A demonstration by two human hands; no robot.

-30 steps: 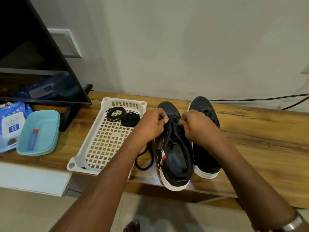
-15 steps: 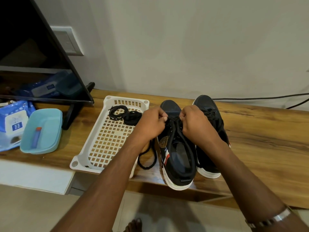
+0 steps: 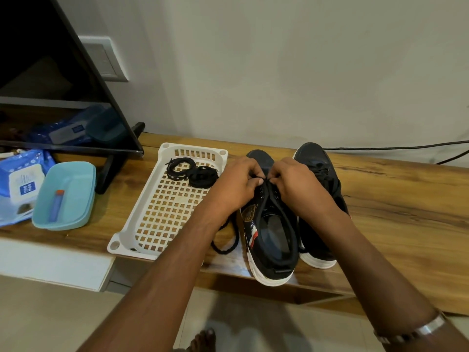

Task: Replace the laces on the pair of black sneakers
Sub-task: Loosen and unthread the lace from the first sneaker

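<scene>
Nearest me, the left shoe (image 3: 269, 240) sits with its heel hanging a little over the front edge of the wooden bench (image 3: 396, 224), toe toward the wall; that seems to bring the eyelets within easy reach. Both hands meet over its lower eyelets. The left hand (image 3: 238, 181) and the right hand (image 3: 294, 184) each have their fingers curled in, pinching the black lace (image 3: 272, 196) close to the toe, I'd guess to work it through a hole. A slack loop of the lace (image 3: 225, 246) trails off onto the bench beside the shoe.

The second shoe (image 3: 319, 199) stands just beside the first, touching it, partly hidden by the right forearm; its lacing looks bunched, though I can't tell more.

To the left, a white basket (image 3: 142, 224) holds two coiled black laces (image 3: 193, 171) at its far end, within reach. Further left are a teal tub (image 3: 73, 179) and a blue packet (image 3: 17, 184). Nothing blocks the hands.
</scene>
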